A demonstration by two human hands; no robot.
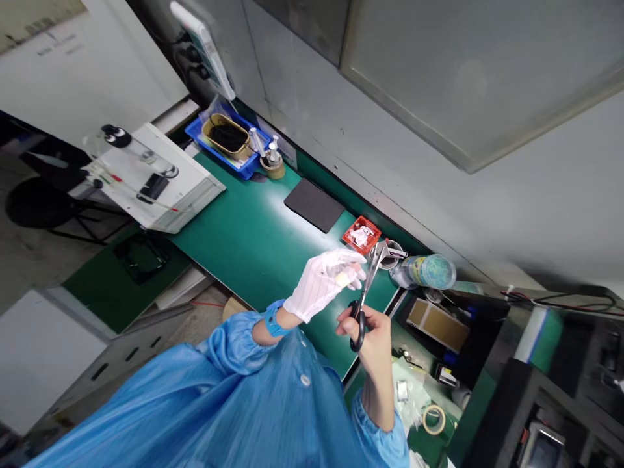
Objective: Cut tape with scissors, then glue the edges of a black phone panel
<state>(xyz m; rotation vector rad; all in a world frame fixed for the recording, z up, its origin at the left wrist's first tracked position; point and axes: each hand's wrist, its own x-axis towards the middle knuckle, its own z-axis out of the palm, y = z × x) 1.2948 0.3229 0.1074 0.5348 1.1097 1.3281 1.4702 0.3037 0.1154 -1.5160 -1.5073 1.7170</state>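
My left hand (pixel 324 279), in a white striped glove with a blue wrist strap, is above the bench with its fingers curled. A small pale-yellow piece (pixel 343 279) shows at its fingers; its kind is too small to make out. My bare right hand (pixel 371 331) grips black-handled scissors (pixel 366 286) by the finger loops. The blades point up and away, just right of the gloved fingertips. Beyond them are a red tray (pixel 361 234) with white bits in it and a round holder (pixel 390 255) with tools.
The green bench (pixel 244 227) bears a dark flat pad (pixel 314 205), a blue tray (pixel 244 170) and a bottle holder (pixel 273 168). A clear bottle (pixel 424 272) lies at the right corner. Left stands a microscope-like device (pixel 141 153) on a white box. Tape (pixel 433 420) lies lower right.
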